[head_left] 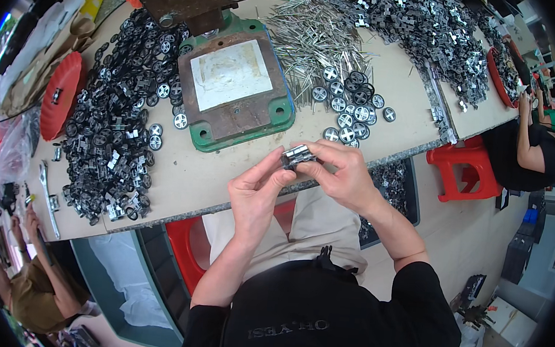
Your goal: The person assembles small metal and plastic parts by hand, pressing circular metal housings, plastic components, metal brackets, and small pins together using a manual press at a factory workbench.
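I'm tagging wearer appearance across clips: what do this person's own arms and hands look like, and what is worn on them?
Both hands, left hand and right hand, are bare: no gloves, and no rings or watch that I can make out. The forearms are bare too; black short sleeves end near the elbows.

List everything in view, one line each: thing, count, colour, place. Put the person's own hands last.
Small press: one, green base with a rusty brown plate, on the table centre.
Wheels: many, black with silver hubs, a cluster right of the press and more at left.
Metal pins: a large heap, silver, behind the cluster of wheels.
Mixed small parts: a big pile, black and silver, table left.
Red dish: one, far left.
Red stool: one, right of the table.
Small assembled part: one, black and silver, held between both hands.
Left hand: gripping the part.
Right hand: gripping the part.
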`<state>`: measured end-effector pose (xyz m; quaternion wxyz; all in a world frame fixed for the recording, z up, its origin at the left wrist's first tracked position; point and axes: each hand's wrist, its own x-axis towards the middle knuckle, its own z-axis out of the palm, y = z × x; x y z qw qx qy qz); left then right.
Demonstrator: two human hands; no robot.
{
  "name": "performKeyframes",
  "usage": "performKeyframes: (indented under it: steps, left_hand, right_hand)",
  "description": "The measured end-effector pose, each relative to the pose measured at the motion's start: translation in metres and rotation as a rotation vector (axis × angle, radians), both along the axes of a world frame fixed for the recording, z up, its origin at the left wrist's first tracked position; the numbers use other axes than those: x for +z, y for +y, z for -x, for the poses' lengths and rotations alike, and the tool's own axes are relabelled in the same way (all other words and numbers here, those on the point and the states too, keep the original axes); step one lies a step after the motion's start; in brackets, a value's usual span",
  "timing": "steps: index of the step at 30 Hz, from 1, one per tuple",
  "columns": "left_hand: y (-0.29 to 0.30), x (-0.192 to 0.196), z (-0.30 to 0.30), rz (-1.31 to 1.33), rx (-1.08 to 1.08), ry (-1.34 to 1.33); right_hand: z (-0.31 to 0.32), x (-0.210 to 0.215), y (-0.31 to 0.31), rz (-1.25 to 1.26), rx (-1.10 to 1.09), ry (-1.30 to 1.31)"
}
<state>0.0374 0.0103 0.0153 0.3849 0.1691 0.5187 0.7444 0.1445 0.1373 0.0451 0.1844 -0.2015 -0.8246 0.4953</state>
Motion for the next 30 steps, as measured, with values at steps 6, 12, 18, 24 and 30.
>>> performKeyframes:
  steps: [6, 12, 18, 24, 30]
  left_hand:
    - [-0.003, -0.01, 0.012, -0.167, -0.135, -0.296]
    - [-0.005, -0.01, 0.015, -0.158, -0.169, -0.353]
    - [-0.005, -0.008, 0.016, -0.14, -0.209, -0.368]
    - [-0.003, -0.012, 0.014, -0.15, -0.239, -0.302]
    - [-0.005, -0.015, 0.015, -0.188, -0.298, -0.28]
  right_hand:
    - [-0.009, 0.014, 0.022, 0.024, -0.058, -0.03]
    - [-0.027, 0.014, 0.051, -0.556, -0.185, -0.255]
    - [-0.027, 0.004, 0.05, -0.57, -0.167, -0.278]
    - [-0.026, 0.003, 0.053, -0.301, -0.114, -0.079]
    - [-0.015, -0.002, 0.037, 0.896, 0.062, 0.18]
